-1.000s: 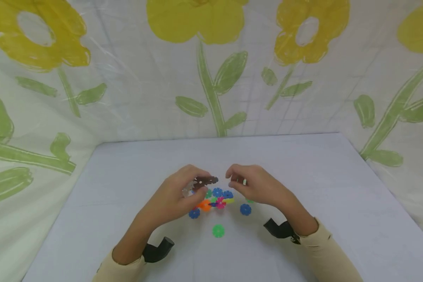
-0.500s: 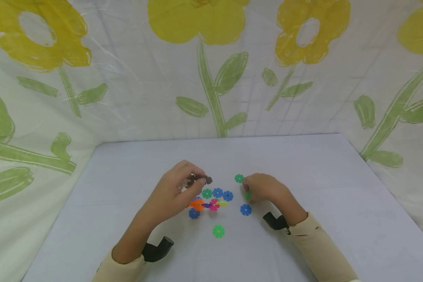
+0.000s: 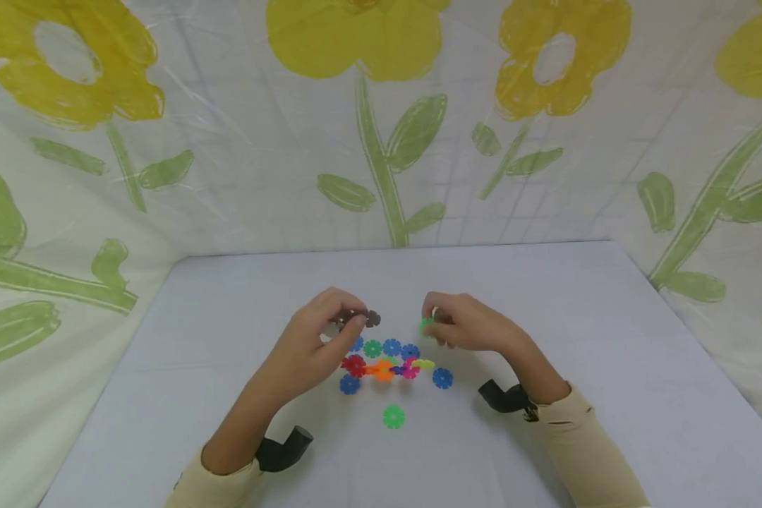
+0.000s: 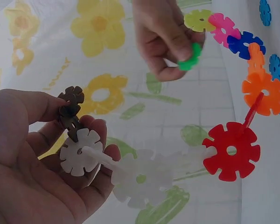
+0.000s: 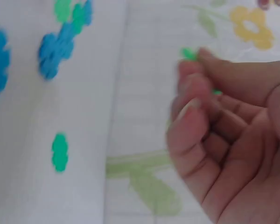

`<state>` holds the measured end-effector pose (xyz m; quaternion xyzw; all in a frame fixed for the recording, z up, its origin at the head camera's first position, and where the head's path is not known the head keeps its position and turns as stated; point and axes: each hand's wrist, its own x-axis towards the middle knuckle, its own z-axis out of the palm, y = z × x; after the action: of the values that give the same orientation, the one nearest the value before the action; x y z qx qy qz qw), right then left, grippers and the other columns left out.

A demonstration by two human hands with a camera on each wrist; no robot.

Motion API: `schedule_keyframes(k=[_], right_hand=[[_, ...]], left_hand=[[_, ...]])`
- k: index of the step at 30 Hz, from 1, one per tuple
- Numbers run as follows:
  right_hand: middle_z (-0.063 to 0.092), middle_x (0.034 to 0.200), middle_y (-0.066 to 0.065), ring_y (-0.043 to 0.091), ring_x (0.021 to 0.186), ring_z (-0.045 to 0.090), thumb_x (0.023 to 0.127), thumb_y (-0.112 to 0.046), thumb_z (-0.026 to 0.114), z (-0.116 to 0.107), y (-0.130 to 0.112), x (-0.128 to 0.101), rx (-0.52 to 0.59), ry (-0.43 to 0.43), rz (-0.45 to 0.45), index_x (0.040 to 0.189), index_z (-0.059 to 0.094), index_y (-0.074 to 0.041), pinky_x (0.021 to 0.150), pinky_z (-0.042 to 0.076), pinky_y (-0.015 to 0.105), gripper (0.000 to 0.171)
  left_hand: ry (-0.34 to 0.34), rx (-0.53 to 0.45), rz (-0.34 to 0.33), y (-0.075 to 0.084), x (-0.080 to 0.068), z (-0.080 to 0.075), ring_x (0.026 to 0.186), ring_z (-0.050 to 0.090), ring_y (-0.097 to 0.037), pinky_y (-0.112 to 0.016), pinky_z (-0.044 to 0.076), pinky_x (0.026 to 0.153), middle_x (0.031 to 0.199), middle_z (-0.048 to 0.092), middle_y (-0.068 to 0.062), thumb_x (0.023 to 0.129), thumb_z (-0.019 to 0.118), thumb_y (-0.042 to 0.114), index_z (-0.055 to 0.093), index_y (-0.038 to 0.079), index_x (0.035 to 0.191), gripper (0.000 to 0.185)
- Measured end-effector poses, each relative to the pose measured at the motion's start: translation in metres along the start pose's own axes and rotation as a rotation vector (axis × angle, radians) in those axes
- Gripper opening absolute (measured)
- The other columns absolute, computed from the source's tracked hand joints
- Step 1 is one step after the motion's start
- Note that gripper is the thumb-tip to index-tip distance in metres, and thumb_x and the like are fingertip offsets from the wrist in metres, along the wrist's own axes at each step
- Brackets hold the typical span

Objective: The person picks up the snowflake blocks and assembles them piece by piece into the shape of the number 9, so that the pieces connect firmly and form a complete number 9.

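Note:
My left hand (image 3: 317, 339) pinches the brown end of a chain of snowflake discs between thumb and fingers. In the left wrist view, brown discs (image 4: 73, 100) lead to a white disc (image 4: 81, 153) against the fingers. From there the chain hangs on through a cloudy clear disc (image 4: 142, 178), a red disc (image 4: 232, 151), orange discs (image 4: 264, 94), a dark blue disc (image 4: 246, 45), a pink disc (image 4: 224, 29) and a yellow disc (image 4: 199, 21). My right hand (image 3: 466, 323) pinches a green snowflake disc (image 4: 190, 57), partly hidden by its fingers.
Loose discs lie on the white tabletop (image 3: 260, 282): a blue one (image 3: 442, 378), another blue one (image 3: 350, 384), a green one (image 3: 394, 416), and a short row behind the chain. Another green disc (image 5: 59, 151) lies near my right hand. A flower-printed curtain (image 3: 248, 141) stands behind.
My right hand went down to the green discs at the right, then came up and left with a green disc pinched. The left hand keeps its hold while the hanging chain swings.

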<state>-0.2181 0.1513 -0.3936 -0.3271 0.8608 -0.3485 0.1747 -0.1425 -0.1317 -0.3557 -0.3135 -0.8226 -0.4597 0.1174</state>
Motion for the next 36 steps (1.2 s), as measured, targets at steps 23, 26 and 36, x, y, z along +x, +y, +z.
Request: schedule_keyframes(k=[23,26,36], right_hand=[[0.056,0.071,0.015,0.025,0.059,0.054,0.1,0.002,0.055,0.012,-0.046,-0.011,0.666,0.032,-0.402,0.115,0.054,0.006,0.054,0.053,0.029,0.016],[0.058,0.071,0.015,0.024,0.059,0.056,0.099,0.0,0.056,0.013,-0.048,-0.012,0.697,0.047,-0.355,0.114,0.055,0.004,0.055,0.054,0.027,0.015],[0.062,0.071,0.017,0.023,0.059,0.061,0.1,-0.006,0.059,0.018,-0.049,-0.011,0.711,0.084,-0.345,0.109,0.053,0.009,0.058,0.057,0.031,0.018]], left_hand=[[-0.043,-0.073,0.066,0.0,0.001,0.016,0.097,0.061,-0.012,-0.031,0.056,0.079,0.105,0.062,0.004,0.099,0.06,0.001,0.059,0.012,0.11,0.016],[-0.04,-0.07,0.074,0.0,0.0,0.017,0.097,0.061,-0.014,-0.032,0.056,0.08,0.106,0.061,0.004,0.099,0.059,0.001,0.059,0.012,0.111,0.016],[-0.033,-0.033,0.079,0.004,-0.001,0.019,0.096,0.061,-0.011,-0.028,0.055,0.082,0.107,0.062,0.004,0.099,0.06,0.001,0.059,0.012,0.113,0.017]])
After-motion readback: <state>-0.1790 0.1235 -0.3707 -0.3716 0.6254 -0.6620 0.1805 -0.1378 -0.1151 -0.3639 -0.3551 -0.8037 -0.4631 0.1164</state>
